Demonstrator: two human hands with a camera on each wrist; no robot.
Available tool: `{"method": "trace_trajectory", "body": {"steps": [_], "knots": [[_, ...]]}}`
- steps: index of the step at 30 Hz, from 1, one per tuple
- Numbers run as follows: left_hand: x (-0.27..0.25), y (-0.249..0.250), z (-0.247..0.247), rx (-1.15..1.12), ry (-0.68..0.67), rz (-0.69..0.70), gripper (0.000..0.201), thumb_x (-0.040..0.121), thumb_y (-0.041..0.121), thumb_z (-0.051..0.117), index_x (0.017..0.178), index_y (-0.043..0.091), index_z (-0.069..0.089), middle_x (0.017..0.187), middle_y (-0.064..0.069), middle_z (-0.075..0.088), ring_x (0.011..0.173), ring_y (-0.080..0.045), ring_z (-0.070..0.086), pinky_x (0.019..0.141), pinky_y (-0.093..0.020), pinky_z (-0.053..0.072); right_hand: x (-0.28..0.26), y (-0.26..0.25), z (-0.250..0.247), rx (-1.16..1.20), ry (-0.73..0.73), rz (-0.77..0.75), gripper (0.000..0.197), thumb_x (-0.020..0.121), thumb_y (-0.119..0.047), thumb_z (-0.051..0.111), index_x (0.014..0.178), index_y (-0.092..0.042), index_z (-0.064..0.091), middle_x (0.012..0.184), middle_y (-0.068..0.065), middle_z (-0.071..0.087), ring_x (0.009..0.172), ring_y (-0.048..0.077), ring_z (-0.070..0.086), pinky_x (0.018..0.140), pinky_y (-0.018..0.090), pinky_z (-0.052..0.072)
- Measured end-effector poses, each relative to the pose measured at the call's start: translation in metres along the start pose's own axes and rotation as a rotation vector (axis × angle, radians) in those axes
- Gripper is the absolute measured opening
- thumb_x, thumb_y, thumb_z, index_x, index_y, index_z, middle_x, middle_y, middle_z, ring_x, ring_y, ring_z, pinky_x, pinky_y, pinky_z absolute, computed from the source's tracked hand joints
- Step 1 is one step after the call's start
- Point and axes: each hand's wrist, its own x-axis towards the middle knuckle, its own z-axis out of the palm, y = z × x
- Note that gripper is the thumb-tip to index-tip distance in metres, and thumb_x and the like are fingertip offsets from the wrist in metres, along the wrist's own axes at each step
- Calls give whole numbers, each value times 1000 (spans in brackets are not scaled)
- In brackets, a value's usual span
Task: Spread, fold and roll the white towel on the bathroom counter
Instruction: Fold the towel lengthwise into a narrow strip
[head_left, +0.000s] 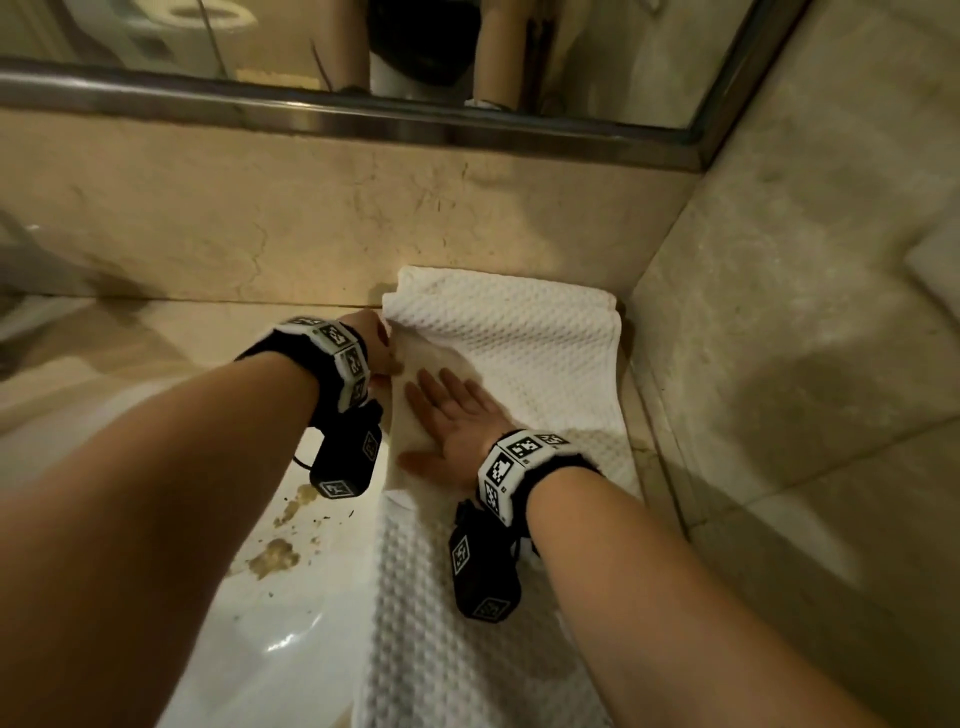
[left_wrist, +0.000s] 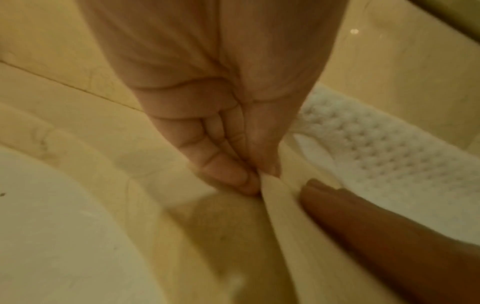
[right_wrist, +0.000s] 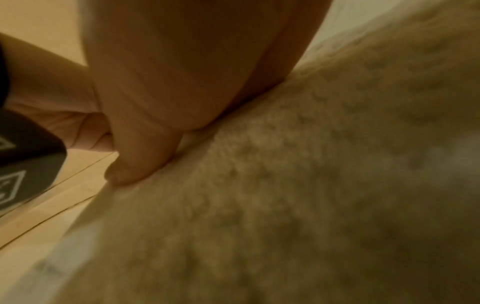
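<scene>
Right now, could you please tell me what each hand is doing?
Left hand: pinching the white towel's edge.
Right hand: open, pressing flat on the towel.

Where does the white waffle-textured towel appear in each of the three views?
Head view: the white waffle-textured towel runs as a long strip from centre to bottom edge, beside the right wall.
Left wrist view: right side, textured part upper right, its edge pinched by the left hand.
Right wrist view: it fills the lower right, under the right hand.
Shared landmark: the beige stone counter.
</scene>
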Motion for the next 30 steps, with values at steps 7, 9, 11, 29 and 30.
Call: {"method": "trace_trajectory", "body": {"steps": [7, 9, 11, 29, 30], "knots": [[-18, 9, 15, -66, 137, -56, 59, 88, 8, 60, 137, 0, 28, 126, -22, 53, 112, -37, 57, 95, -42, 47, -38, 44, 11, 147, 62, 365, 76, 94, -63, 16, 149, -22, -15, 155, -2, -27, 143, 19, -24, 118, 35, -13], [-29, 10, 21, -41, 161, -69, 63, 90, 11, 58, 141, 3, 22, 133, -20, 44, 119, -36, 50, 98, -42, 41, -50, 58, 11, 185, 54, 463, 77, 94, -63, 15, 149, -20, -17, 154, -2, -29, 143, 19, -25, 117, 36, -14], [-48, 15, 24, 34, 158, -85, 69, 89, 21, 61, 143, 7, 20, 143, -17, 27, 131, -36, 36, 108, -42, 33, -55, 62, 11, 201, 50, 500, 78, 94, -63, 15, 149, -19, -17, 154, -1, -29, 143, 20, -25, 117, 37, -15], [-98, 11, 92, 537, -107, 200, 100, 79, 81, 26, 149, 26, -18, 155, 1, -27, 144, -19, -22, 117, -43, -12, -131, 52, 42, 116, 12, 571, 65, 100, -46, 12, 147, -16, -21, 152, 5, -32, 142, 22, -27, 114, 37, -18], [-100, 12, 91, 558, -106, 204, 100, 79, 81, 27, 149, 26, -18, 155, 0, -26, 144, -21, -21, 117, -44, -12, -131, 48, 42, 120, -1, 498, 65, 100, -47, 15, 147, -20, -22, 151, 3, -33, 141, 21, -28, 115, 37, -17]]}}
